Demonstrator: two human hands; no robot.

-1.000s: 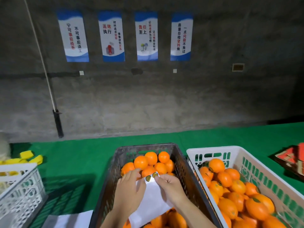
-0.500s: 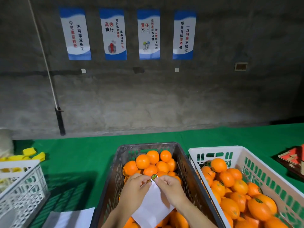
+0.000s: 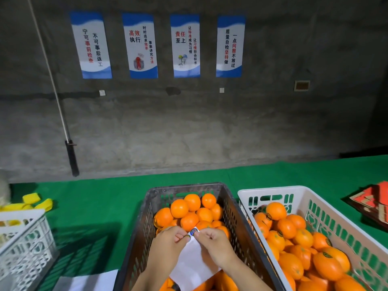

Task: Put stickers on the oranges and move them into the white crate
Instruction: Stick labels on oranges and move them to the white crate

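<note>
At lower centre, a sticker sheet [image 3: 194, 263] is pinched by both the left hand [image 3: 168, 244] and right hand [image 3: 214, 244]; stickered oranges [image 3: 302, 238] already fill the white crate [image 3: 270, 191], many left in the dark crate [image 3: 186, 187].

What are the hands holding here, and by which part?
Both hands, left and right, pinch the top edge of a white sticker sheet over the dark crate, fingers at the stickers there.

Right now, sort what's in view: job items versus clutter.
Job:
left hand
right hand
sticker sheet
dark crate
oranges
white crate

Lying about:
yellow pieces
side basket
red boxes
wall posters
</note>
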